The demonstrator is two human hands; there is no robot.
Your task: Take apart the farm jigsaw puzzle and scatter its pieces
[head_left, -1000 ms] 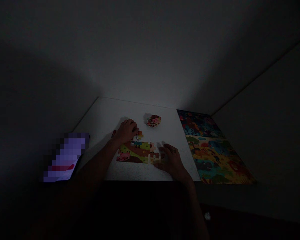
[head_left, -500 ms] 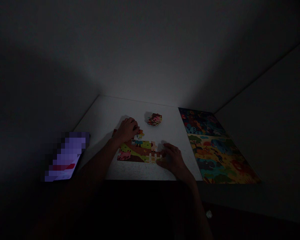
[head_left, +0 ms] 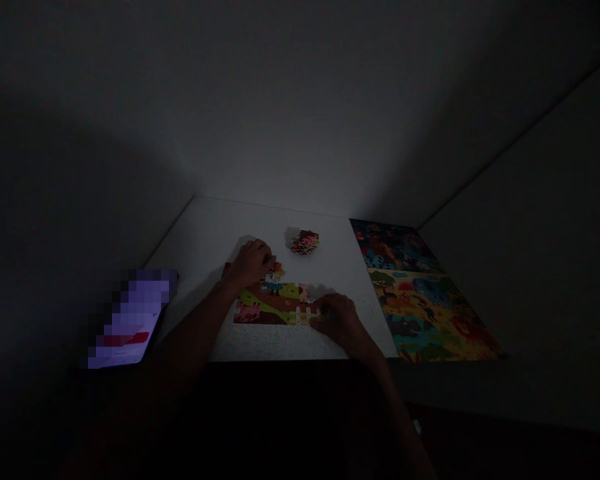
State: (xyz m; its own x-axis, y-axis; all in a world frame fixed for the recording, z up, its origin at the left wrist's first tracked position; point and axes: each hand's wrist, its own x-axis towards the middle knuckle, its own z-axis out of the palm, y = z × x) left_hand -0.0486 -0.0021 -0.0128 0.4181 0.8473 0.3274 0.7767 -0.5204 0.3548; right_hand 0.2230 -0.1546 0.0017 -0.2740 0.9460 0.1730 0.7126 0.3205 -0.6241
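Jigsaw puzzle (head_left: 280, 307): lay partly joined on the table (head_left: 260, 343), its long axis running left to right, the assembled part reaching from one hand to the other.
Left hand (head_left: 253, 263): covered the puzzle's upper left, fingers curled; whether they clasped a piece could not be told.
Right hand (head_left: 337, 315): bent in at the puzzle's right end; its pinch, too, could not be told.
Pile of pieces (head_left: 305, 243): stood beyond the puzzle, nearer the left hand.

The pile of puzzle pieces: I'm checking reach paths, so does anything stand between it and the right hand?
Nothing visible stands between the right hand and the pile; only white tabletop shows between them. The left hand is off to the left, over the partly joined puzzle.
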